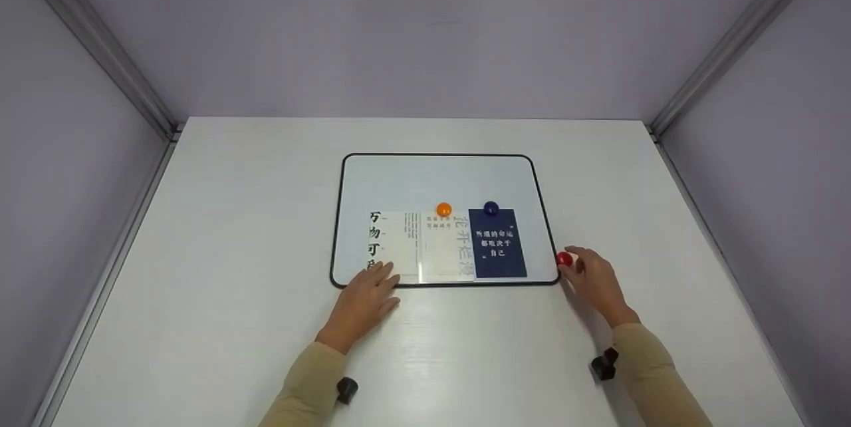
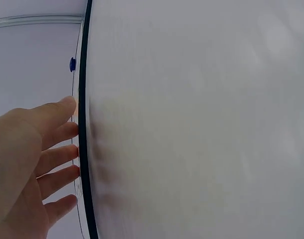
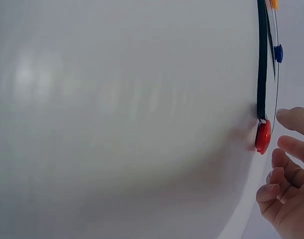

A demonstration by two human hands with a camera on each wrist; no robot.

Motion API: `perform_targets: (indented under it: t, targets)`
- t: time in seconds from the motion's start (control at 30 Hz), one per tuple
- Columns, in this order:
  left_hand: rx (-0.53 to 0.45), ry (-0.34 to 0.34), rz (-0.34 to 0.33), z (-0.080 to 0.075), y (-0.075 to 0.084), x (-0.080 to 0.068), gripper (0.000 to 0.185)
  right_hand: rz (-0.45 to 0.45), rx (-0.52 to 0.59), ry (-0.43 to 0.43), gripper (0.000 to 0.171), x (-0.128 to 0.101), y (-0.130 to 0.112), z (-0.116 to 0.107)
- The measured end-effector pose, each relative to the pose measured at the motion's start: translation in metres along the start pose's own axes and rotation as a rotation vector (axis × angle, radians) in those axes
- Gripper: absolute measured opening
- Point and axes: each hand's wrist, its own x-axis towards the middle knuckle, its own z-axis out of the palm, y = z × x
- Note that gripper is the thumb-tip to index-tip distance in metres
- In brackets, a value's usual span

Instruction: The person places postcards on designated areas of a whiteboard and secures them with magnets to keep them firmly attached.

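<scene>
A whiteboard with a black frame lies on the table, bearing printed cards. My left hand rests at its lower left edge, fingers spread over the bottom of the white card with black characters. Beside that lies a pale card with grey characters, an orange round magnet at its top. A dark blue magnet sits atop the navy card. My right hand is by the lower right corner, thumb and forefinger parted around a red magnet, which stands against the frame's outer side.
The white table extends on all sides of the whiteboard. Grey panel walls enclose it at the back and both sides. A small black device is on the right wrist and another on the left.
</scene>
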Motion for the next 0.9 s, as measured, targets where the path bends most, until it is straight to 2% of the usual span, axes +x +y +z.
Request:
perform_targets:
  t: [0.33,0.57,0.9]
  targets:
    - [-0.017,0.02,0.005,0.0025,-0.0008,0.0008,0.037,0.028,0.003,-0.01,0.039,0.0021,0.0055,0.0014]
    - [-0.063,0.024,-0.006,0.0031,0.0007,0.0,0.037,0.039,0.013,-0.028,0.04,0.0018,0.0057,0.0007]
    - [-0.064,0.041,-0.004,0.0023,0.0013,0.0014,0.035,0.077,0.07,-0.084,0.045,0.0045,0.0097,-0.003]
